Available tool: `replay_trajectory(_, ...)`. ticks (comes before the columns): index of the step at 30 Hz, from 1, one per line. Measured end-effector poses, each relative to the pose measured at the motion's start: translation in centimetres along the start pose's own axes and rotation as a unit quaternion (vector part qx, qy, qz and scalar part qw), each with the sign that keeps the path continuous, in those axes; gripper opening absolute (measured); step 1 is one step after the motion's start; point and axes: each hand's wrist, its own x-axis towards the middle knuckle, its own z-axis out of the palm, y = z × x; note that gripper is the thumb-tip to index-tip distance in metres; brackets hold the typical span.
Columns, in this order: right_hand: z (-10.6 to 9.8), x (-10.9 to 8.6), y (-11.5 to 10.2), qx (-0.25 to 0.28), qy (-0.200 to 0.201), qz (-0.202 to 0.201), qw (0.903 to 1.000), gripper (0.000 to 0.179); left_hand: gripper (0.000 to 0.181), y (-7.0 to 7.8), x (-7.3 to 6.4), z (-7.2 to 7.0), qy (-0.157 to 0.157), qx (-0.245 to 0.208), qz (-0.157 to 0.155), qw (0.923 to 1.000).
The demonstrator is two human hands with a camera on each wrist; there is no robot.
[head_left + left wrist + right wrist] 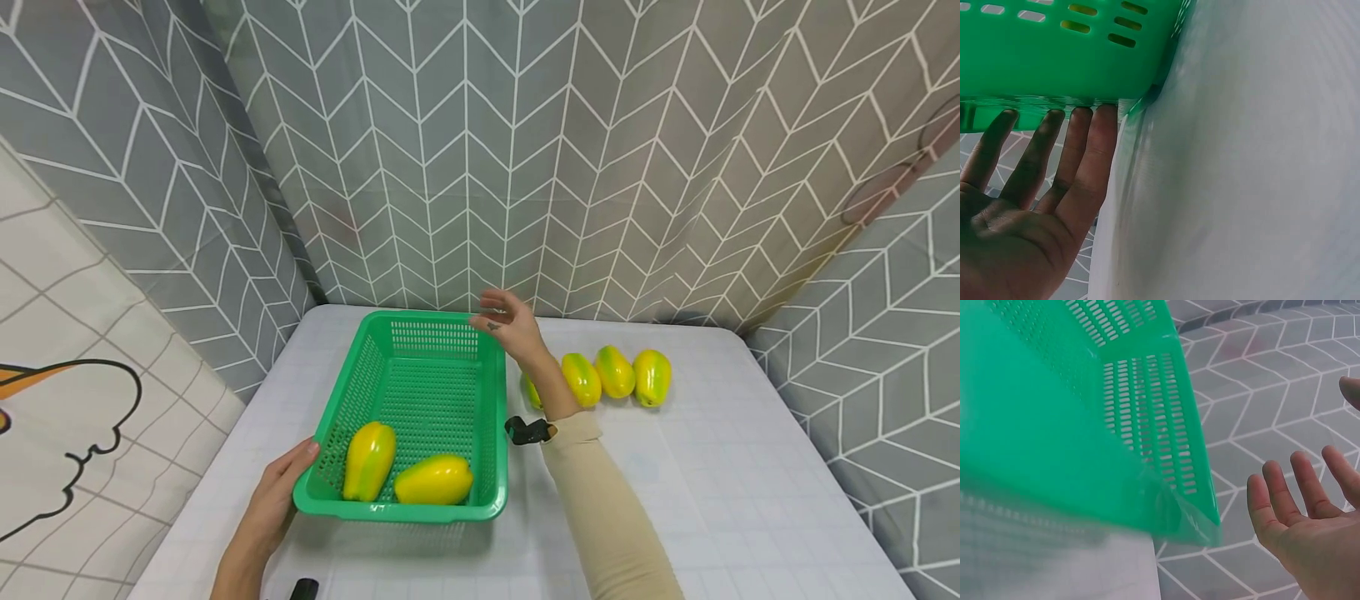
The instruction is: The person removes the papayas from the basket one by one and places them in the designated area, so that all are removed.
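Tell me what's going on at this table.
A person's left hand holds a green basket at its near left corner; two yellow-green fruits lie in its near end. The right hand, open and empty, is by the far right corner. Four similar fruits sit on the white table to the right, one partly hidden by the right arm.

- A table (720, 492) covered in white, its surface bearing a faint grid.
- Behind it, a grey back curtain (480, 167) with white herringbone lines, browner toward the right.
- Grey left panel (150, 142) and grey right panel (900, 350), both in a similar pattern.
- At far left, a white sheet (157, 475) with thin grid lines and a black-outlined cartoon figure (60, 417), partly orange.
- Near the upper right edge, a blurred reddish strip (892, 190).
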Motion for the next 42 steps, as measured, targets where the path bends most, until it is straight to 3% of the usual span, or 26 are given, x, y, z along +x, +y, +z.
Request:
replay_trajectory(10,2.6,0.0,-0.2,-0.019,-0.038,0.001,0.9991,0.06,0.066,0.0,0.0,0.1,0.002,-0.001,-0.001,1.0)
replay_trajectory(42,9.0,0.0,0.0,-0.047,-0.098,0.002,0.994,0.058,0.066,0.0,0.0,0.1,0.003,0.007,-0.009,0.9999)
